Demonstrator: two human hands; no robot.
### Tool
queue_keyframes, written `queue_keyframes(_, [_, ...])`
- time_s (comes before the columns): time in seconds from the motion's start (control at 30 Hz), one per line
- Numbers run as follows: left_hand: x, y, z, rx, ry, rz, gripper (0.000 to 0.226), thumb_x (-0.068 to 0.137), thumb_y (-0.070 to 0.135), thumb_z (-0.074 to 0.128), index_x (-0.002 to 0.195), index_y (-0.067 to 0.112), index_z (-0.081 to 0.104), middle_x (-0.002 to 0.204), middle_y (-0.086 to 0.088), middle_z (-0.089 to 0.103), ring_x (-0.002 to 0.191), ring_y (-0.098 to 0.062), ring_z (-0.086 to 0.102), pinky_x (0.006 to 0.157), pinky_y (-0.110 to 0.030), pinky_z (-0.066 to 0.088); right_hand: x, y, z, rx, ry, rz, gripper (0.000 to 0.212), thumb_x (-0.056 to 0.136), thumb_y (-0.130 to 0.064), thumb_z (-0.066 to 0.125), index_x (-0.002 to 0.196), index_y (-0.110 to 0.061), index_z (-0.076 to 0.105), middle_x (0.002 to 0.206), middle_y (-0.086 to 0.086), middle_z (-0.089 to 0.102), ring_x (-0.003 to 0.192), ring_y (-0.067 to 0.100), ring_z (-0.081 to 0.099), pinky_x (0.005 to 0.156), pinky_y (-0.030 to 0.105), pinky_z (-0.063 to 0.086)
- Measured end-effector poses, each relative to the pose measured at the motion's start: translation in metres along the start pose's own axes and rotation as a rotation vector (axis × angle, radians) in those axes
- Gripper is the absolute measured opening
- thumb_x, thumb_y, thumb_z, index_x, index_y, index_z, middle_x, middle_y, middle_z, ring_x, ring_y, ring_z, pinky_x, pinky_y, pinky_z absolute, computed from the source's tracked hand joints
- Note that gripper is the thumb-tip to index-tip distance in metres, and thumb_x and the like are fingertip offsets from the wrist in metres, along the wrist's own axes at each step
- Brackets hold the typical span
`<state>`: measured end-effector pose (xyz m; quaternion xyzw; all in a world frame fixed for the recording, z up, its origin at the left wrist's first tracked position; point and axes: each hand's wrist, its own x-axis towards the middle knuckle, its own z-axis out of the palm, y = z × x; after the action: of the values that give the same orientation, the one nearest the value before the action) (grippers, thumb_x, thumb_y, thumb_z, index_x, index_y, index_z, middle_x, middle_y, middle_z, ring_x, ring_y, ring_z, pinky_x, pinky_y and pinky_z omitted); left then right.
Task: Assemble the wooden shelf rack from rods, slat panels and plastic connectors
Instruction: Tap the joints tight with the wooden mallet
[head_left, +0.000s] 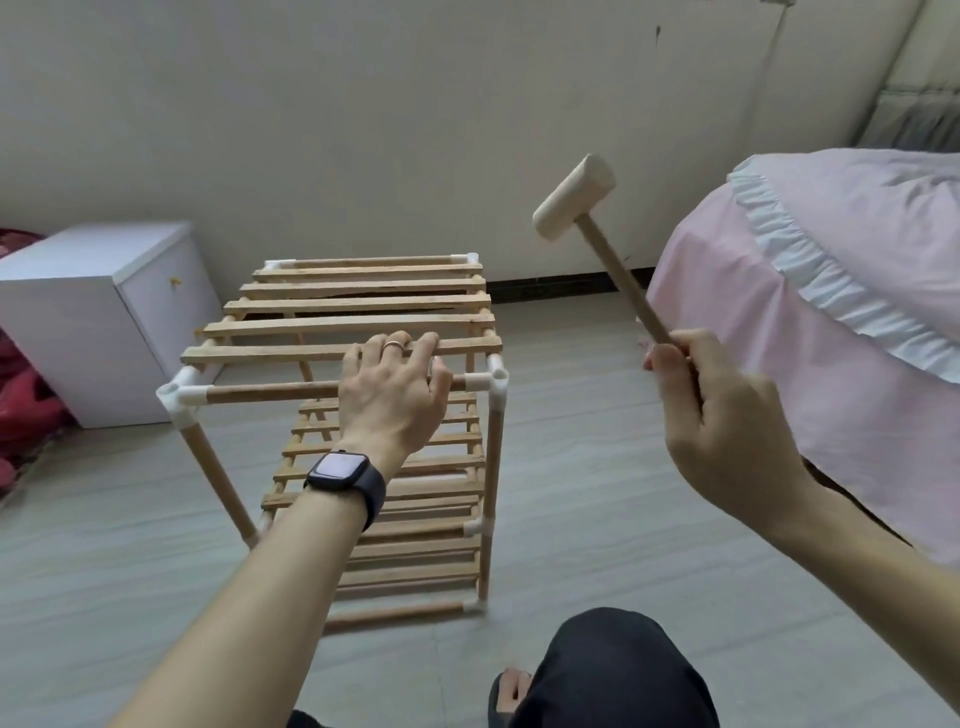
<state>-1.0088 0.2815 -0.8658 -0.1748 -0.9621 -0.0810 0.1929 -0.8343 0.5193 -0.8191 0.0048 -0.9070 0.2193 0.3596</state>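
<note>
The wooden shelf rack (358, 322) stands upright on the floor, with slat panels at several levels and white plastic connectors (179, 397) at its corners. My left hand (395, 389) rests on the top level, palm over the front rod and fingers curled over the nearest slat. My right hand (711, 415) grips the handle of a wooden mallet (574, 195), raised to the right of the rack. The mallet's head hangs in the air above and right of the near right corner connector (496, 382).
A white cabinet (93, 317) stands left of the rack, with red fabric (21, 405) beside it. A bed with a pink cover (841, 312) fills the right side. My knee (613, 670) and foot are at the bottom. The wall runs behind the rack.
</note>
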Motion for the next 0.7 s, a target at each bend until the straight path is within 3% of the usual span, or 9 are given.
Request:
queue_keyframes(0.07, [0.000, -0.001, 0.001, 0.009, 0.002, 0.002, 0.058, 0.101, 0.046, 0.015, 0.150, 0.030, 0.040, 0.150, -0.010, 0.049, 0.140, -0.028, 0.039, 0.117, -0.049, 0.024, -0.003, -0.004, 0.005, -0.182, -0.302, 0.031, 0.034, 0.102, -0.044, 0.036, 0.089, -0.022, 0.059, 0.051, -0.003, 0.052, 0.046, 0.017, 0.052, 0.049, 0.038, 0.042])
queue_keyframes(0.1, [0.000, -0.001, 0.001, 0.010, 0.002, 0.002, 0.057, 0.101, 0.046, 0.015, 0.150, 0.030, 0.040, 0.150, -0.010, 0.049, 0.140, -0.028, 0.038, 0.117, -0.049, 0.024, -0.003, -0.002, 0.006, -0.163, -0.339, 0.063, 0.036, 0.100, -0.046, 0.036, 0.085, -0.024, 0.060, 0.049, -0.004, 0.053, 0.046, 0.016, 0.052, 0.049, 0.036, 0.040])
queue_keyframes(0.2, [-0.001, -0.002, 0.002, 0.001, 0.004, 0.001, 0.064, 0.098, 0.048, 0.010, 0.150, 0.030, 0.042, 0.149, -0.009, 0.050, 0.140, -0.027, 0.039, 0.117, -0.049, 0.025, -0.002, -0.001, 0.003, 0.027, -0.009, 0.064, 0.032, 0.105, -0.040, 0.039, 0.087, -0.024, 0.059, 0.048, -0.005, 0.050, 0.046, 0.015, 0.051, 0.046, 0.023, 0.034])
queue_keyframes(0.23, [-0.001, -0.002, 0.002, -0.003, 0.005, 0.001, 0.063, 0.098, 0.048, 0.010, 0.150, 0.030, 0.042, 0.149, -0.009, 0.050, 0.140, -0.027, 0.039, 0.117, -0.049, 0.025, -0.002, -0.002, 0.003, 0.008, 0.018, 0.049, 0.031, 0.106, -0.039, 0.038, 0.091, -0.021, 0.058, 0.048, -0.004, 0.048, 0.045, 0.015, 0.051, 0.046, 0.023, 0.037])
queue_keyframes(0.33, [-0.001, -0.002, 0.004, -0.007, 0.023, 0.003, 0.057, 0.103, 0.047, 0.017, 0.151, 0.030, 0.041, 0.150, -0.009, 0.049, 0.141, -0.027, 0.038, 0.118, -0.049, 0.024, -0.005, -0.002, 0.006, -0.232, -0.278, 0.053, 0.039, 0.099, -0.048, 0.034, 0.091, -0.022, 0.062, 0.053, -0.003, 0.055, 0.049, 0.016, 0.054, 0.051, 0.039, 0.047])
queue_keyframes(0.47, [-0.001, -0.005, 0.005, -0.011, 0.020, 0.003, 0.056, 0.104, 0.048, 0.017, 0.152, 0.031, 0.039, 0.153, -0.008, 0.047, 0.144, -0.027, 0.035, 0.119, -0.048, 0.023, -0.012, -0.006, 0.006, 0.005, 0.040, -0.028, 0.023, 0.106, -0.030, 0.046, 0.097, -0.015, 0.061, 0.049, -0.004, 0.048, 0.043, 0.019, 0.048, 0.041, 0.032, 0.036])
queue_keyframes(0.6, [-0.002, -0.008, 0.000, -0.056, 0.003, 0.056, 0.056, 0.105, 0.049, 0.019, 0.154, 0.030, 0.035, 0.157, -0.005, 0.041, 0.147, -0.024, 0.029, 0.120, -0.045, 0.019, -0.016, -0.008, 0.011, -0.300, -0.284, 0.004, 0.030, 0.103, -0.041, 0.042, 0.086, -0.024, 0.060, 0.048, -0.005, 0.050, 0.041, 0.012, 0.045, 0.041, 0.033, 0.029])
queue_keyframes(0.7, [-0.003, -0.033, -0.009, -0.180, 0.094, 0.139, 0.052, 0.104, 0.046, 0.030, 0.153, 0.028, 0.038, 0.160, -0.003, 0.034, 0.149, -0.022, 0.023, 0.121, -0.047, 0.018, -0.015, -0.012, 0.011, -0.067, -0.143, 0.046, 0.032, 0.102, -0.041, 0.043, 0.082, -0.024, 0.062, 0.052, -0.008, 0.056, 0.042, 0.015, 0.050, 0.041, 0.031, 0.031])
